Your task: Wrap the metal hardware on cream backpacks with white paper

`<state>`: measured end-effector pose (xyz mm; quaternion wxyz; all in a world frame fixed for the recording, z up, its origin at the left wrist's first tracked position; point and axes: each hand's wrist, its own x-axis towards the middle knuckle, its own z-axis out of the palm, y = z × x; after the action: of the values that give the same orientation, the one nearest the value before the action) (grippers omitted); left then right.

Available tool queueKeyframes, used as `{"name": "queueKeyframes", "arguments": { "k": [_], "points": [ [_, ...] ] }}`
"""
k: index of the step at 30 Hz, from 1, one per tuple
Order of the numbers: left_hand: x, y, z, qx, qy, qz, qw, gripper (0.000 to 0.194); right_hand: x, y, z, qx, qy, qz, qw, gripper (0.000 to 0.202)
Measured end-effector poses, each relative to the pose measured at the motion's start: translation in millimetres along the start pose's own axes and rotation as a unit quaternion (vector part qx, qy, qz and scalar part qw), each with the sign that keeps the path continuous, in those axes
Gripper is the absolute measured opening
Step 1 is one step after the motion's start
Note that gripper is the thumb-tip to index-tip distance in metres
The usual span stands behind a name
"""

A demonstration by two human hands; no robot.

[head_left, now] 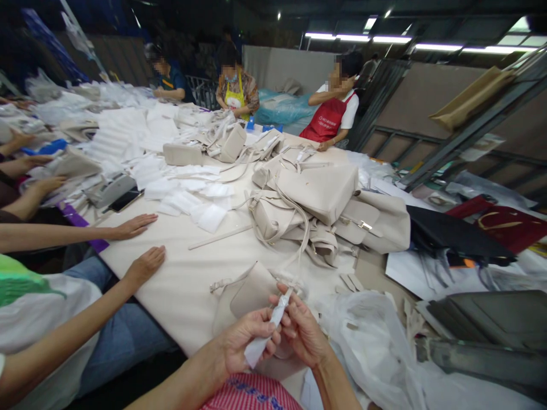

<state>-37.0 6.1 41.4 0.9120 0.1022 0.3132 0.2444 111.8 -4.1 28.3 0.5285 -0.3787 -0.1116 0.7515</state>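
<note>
Between my hands is a strip of thin white wrapping paper (256,348), which looks wrapped around the end of a bag strap; the strap's end is mostly covered. My left hand (245,337) pinches the strip from the left, thumb on top. My right hand (305,327) closes on its upper end from the right. Just behind my hands a beige handbag (252,290) lies on the table, partly hidden by them. From near my right hand a beige strap (301,250) runs up toward a pile of similar bags (320,188).
White paper sheets (209,213) lie across the beige table (179,273). On my left, a neighbour's two hands (145,265) rest on the table edge. Clear plastic bags (367,336) crowd my right side, beside a black bag (457,230). Several people work across the table.
</note>
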Motion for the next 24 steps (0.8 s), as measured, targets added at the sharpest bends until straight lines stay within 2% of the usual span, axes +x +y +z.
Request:
{"name": "queueKeyframes", "arguments": {
  "k": [5, 11, 14, 18, 21, 24],
  "points": [
    [-1, 2, 4.2, -0.008, -0.034, -0.016, 0.999, 0.032, 6, 3, -3, -0.015, 0.003, 0.005, 1.000, 0.035],
    [2, 0, 2.8, -0.077, -0.033, -0.036, 0.996, 0.041, 11, 14, -12, -0.009, 0.019, 0.005, 1.000, 0.044],
    [5, -1, 1.8, -0.072, -0.042, -0.030, 0.996, 0.041, 13, 19, -16, -0.008, 0.030, -0.005, 1.000, 0.045],
    [9, -3, 0.3, 0.006, -0.028, 0.006, 1.000, 0.031, 13, 20, -16, -0.015, 0.026, -0.002, 1.000, 0.043],
    [12, -7, -0.2, 0.053, 0.008, 0.060, 0.997, 0.041, 8, 17, -14, -0.022, 0.013, 0.011, 1.000, 0.043],
    [14, -11, -1.9, 0.094, 0.037, 0.104, 0.989, 0.046, 0, 11, -15, -0.032, 0.008, 0.014, 0.999, 0.054]
  ]
}}
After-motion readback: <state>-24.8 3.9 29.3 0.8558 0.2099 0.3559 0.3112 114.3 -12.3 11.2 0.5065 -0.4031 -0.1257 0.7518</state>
